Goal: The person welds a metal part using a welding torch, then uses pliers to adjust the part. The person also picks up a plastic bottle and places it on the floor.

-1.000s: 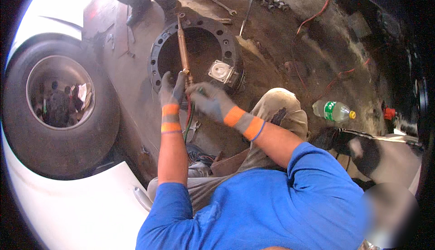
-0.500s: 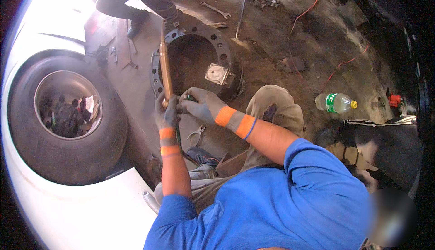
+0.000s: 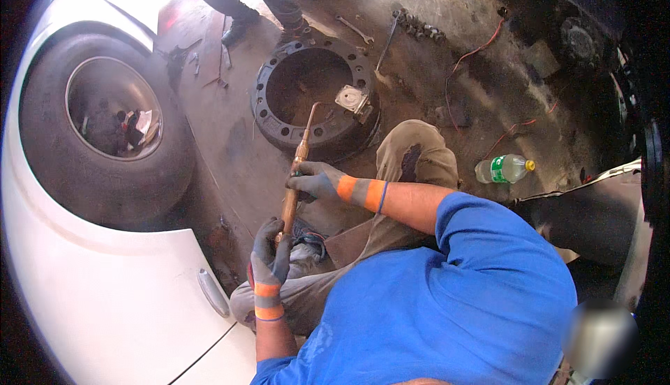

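My gloved left hand (image 3: 272, 252) grips the lower end of a long copper-coloured torch (image 3: 288, 214). My gloved right hand (image 3: 314, 184) is wrapped round its upper body, just below brass fittings. The torch leans up to the right, its thin bent tip over a black metal ring-shaped drum (image 3: 264, 102) with holes round its rim; I cannot tell whether they touch. A pale square metal piece (image 3: 350, 98) sits on the drum's right side. My bent right knee (image 3: 419, 144) is beside the drum.
At left are a white vehicle body (image 3: 105, 273) and wheel (image 3: 52, 154). Another person's legs (image 3: 279, 1) are at the top. A wrench (image 3: 354, 28), dark hardware (image 3: 422, 29), red cord (image 3: 474, 50) and plastic bottle (image 3: 502, 168) lie on the floor (image 3: 216, 127).
My left hand has moved down to the torch's lower end, while my right hand is now above it. The torch leans right instead of left, with its thin bent tip showing.
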Tool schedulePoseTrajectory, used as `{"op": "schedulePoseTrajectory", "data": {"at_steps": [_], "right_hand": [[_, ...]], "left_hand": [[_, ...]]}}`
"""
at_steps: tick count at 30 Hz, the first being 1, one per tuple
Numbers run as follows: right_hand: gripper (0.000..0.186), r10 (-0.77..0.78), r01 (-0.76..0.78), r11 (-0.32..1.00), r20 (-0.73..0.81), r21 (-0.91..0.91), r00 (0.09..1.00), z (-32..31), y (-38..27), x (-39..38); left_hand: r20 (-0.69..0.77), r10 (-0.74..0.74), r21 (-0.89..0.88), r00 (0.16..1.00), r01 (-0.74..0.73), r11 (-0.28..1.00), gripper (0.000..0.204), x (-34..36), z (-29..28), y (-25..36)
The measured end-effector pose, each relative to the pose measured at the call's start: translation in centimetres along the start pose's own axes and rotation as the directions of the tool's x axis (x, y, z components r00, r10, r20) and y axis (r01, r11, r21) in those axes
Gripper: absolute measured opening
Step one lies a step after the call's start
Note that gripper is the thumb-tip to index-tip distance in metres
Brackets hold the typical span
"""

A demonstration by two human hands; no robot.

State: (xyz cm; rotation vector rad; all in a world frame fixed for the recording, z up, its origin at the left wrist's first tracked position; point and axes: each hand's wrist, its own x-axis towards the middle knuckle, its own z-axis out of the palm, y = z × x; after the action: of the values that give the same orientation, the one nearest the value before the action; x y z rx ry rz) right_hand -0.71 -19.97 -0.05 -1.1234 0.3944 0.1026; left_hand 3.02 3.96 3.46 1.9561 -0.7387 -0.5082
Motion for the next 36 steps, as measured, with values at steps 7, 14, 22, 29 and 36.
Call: {"op": "schedulePoseTrajectory", "data": {"at_steps": [7,14,22,29,36], "right_hand": [[0.023,-0.004,0.005,0.996,0.013,-0.091,1.000,0.2,0.8,-1.4],[0.022,-0.082,0.083,0.993,0.017,-0.088,0.997,-0.7,1.2,-1.1],[0.022,-0.030,0.024,0.988,-0.038,-0.155,0.999,-1.5,0.4,-1.4],[0.030,-0.110,0.094,0.985,-0.106,-0.146,0.988,-2.2,1.4,-0.6],[0.028,-0.083,0.057,0.974,-0.112,-0.218,0.990,-1.9,-0.5,-1.9]], "left_hand": [[-0.086,0.118,0.079,0.989,-0.112,0.991,0.028,-1.8,1.7,-0.1],[-0.073,0.222,0.261,0.972,-0.196,0.945,0.029,-0.7,2.4,-1.2],[-0.118,0.147,0.263,0.982,-0.111,0.958,0.028,-0.1,3.5,-0.7],[-0.168,0.117,0.210,0.979,-0.081,0.974,0.030,0.5,4.6,-0.5],[-0.164,0.083,0.164,0.983,-0.056,0.985,0.031,0.7,4.8,-1.1]]}}
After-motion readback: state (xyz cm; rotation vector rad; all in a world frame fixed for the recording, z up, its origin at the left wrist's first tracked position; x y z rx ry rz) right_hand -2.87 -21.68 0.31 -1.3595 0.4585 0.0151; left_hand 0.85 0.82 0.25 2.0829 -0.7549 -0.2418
